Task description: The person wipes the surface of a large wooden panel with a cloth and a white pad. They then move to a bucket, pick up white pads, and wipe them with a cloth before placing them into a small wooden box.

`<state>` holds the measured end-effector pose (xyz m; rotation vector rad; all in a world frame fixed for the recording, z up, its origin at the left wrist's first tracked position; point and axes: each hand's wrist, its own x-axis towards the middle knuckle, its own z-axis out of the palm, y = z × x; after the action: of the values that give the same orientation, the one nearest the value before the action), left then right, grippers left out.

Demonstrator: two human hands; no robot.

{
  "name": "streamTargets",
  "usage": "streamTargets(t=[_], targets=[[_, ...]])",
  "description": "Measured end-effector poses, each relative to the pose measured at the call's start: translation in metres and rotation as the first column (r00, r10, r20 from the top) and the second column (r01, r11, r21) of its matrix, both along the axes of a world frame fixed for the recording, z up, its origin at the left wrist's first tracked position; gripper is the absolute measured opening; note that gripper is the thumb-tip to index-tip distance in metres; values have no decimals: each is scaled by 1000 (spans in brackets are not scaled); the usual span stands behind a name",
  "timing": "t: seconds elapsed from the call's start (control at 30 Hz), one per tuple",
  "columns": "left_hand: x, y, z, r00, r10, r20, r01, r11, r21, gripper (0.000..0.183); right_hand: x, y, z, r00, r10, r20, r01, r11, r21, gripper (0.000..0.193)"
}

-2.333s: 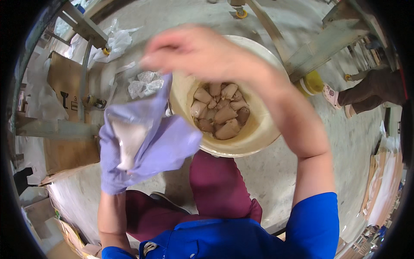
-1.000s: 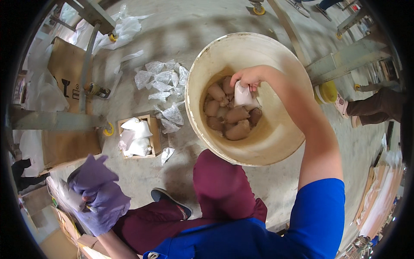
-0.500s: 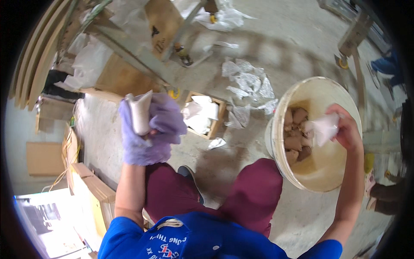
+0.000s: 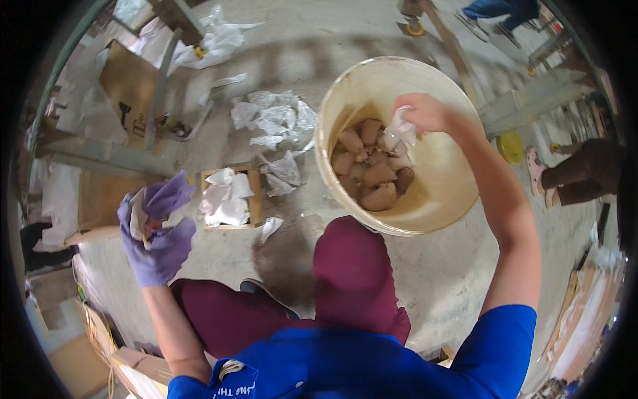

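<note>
My left hand (image 4: 153, 228) is wrapped in a purple cloth (image 4: 159, 256). It is closed on a pale cream, tube-like piece (image 4: 137, 216), mostly hidden by the folds. My right hand (image 4: 425, 112) reaches inside the large cream bucket (image 4: 460, 179), fingers pinched on a white, crumpled-looking piece (image 4: 400, 126); its exact kind cannot be made out. Just below it, several brown, rounded lumps (image 4: 379, 174) lie in a heap at the bucket's bottom.
A small wooden box (image 4: 255, 196) with white pieces stands left of the bucket. Clear plastic wrap (image 4: 274, 116) lies scattered on the floor beyond it. A wheeled metal frame (image 4: 106, 159) is at the left. At the right, another person's legs (image 4: 578, 173) show beside a yellow container (image 4: 510, 147).
The view has swung right, bringing the bucket nearer the middle. My right hand has moved over the brown lumps with the white piece. The cream piece in my left hand is now more covered by cloth.
</note>
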<state>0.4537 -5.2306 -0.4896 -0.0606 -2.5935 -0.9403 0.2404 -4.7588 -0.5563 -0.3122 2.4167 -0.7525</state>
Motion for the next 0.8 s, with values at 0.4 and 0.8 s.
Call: streamTargets(t=[0.4,0.8], targets=[[119,-155,-8,804,594,23,-590,802,-94,44,27,-69,-102,751,630,198,-580,486,653,30],[67,-40,27,851,368,375,-502,780,374,38,10,-57,-137,692,697,190,-578,377,724,23]])
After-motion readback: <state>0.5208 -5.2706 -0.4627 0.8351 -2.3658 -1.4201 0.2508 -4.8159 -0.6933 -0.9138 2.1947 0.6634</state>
